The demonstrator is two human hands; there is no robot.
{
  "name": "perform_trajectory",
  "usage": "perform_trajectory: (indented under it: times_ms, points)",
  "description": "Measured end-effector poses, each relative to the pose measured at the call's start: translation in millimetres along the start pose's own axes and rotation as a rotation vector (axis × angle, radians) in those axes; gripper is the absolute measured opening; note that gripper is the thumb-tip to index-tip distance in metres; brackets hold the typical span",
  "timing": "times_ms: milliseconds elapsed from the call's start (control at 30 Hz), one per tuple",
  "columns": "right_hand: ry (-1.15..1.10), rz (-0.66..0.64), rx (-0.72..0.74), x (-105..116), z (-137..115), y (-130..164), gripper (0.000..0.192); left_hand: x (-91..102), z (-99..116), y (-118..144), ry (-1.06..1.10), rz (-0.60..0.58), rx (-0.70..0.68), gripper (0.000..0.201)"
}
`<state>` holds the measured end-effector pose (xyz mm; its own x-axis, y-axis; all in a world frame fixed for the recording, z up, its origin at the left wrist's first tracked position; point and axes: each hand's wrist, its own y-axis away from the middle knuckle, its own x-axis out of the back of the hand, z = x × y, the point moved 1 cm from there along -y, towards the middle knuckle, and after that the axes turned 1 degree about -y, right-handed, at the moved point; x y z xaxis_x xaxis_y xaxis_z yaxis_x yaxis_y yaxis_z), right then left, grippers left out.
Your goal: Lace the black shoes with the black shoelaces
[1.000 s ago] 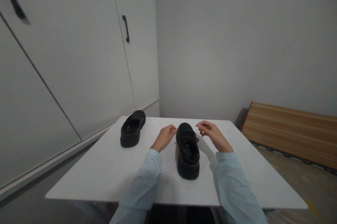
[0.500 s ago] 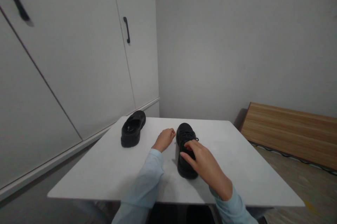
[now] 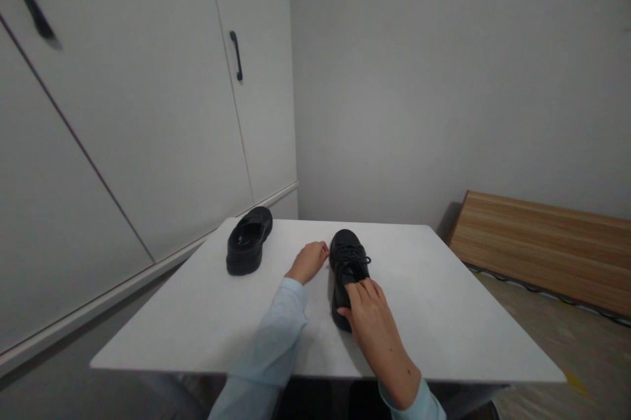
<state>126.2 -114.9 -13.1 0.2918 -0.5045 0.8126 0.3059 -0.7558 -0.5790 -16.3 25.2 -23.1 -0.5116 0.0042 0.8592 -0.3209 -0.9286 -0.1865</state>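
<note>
- Black slip-on shoe (image 3: 249, 248) stands alone at the tabletop's (image 3: 197, 315) far left, untouched, no laces showing.
- Left hand (image 3: 309, 261), loosely curled and holding nothing, rests just beside the laced shoe's toe.
- Laced shoe (image 3: 346, 262) sits mid-tabletop, its laces apparently tied in a bow.
- Right hand (image 3: 371, 311) lies over its heel end, fingers curved onto it; a firm grip cannot be confirmed.

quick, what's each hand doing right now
Left hand: loosely curled on the table beside the shoe, holding nothing.
Right hand: closed over the shoe's heel end.
</note>
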Motion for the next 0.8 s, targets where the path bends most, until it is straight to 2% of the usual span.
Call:
perform_trajectory:
  times_ms: [267, 433, 633, 800]
  points:
    - [-0.020, -0.036, 0.036, 4, 5, 1, 0.020, -0.4, 0, 0, -0.017, 0.006, -0.009, 0.021]
    - [-0.010, -0.077, 0.120, 7, 9, -3, 0.019, -1.7, -2, -1, -0.035, 0.007, 0.000, 0.021]
    - [-0.005, -0.099, 0.154, 11, 20, -9, 0.021, -1.6, -1, -1, -0.034, 0.005, -0.008, 0.022]
    - [0.013, -0.098, 0.163, 23, 35, -17, 0.020, -2.0, 0, -1, -0.050, 0.005, 0.006, 0.021]
